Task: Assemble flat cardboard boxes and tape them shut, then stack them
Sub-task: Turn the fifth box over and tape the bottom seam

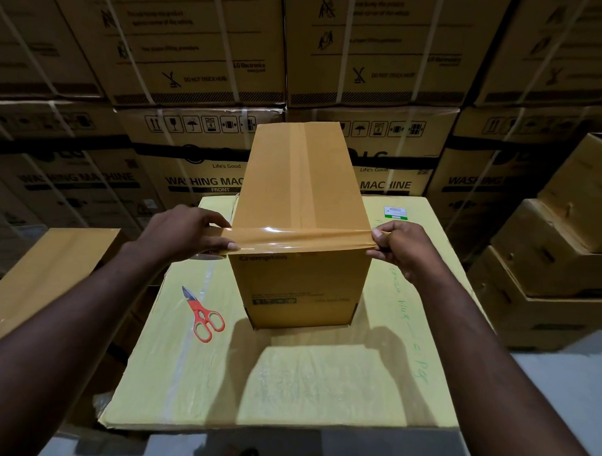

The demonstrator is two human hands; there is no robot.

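A brown cardboard box (pixel 299 282) stands on a large yellow-wrapped carton (pixel 321 382), its top seam covered lengthwise by brown tape. A stretch of brown tape (pixel 302 238) runs across the box's near top edge. My left hand (pixel 187 232) grips the tape roll (pixel 210 255) at the box's left corner; the roll is mostly hidden under the hand. My right hand (pixel 396 246) pinches the tape's free end just past the right corner.
Orange-handled scissors (pixel 202 314) lie on the yellow carton left of the box. A flat brown carton (pixel 52 263) sits at the left. Open worn boxes (pixel 558 257) are stacked at the right. A wall of washing-machine cartons (pixel 195 87) stands behind.
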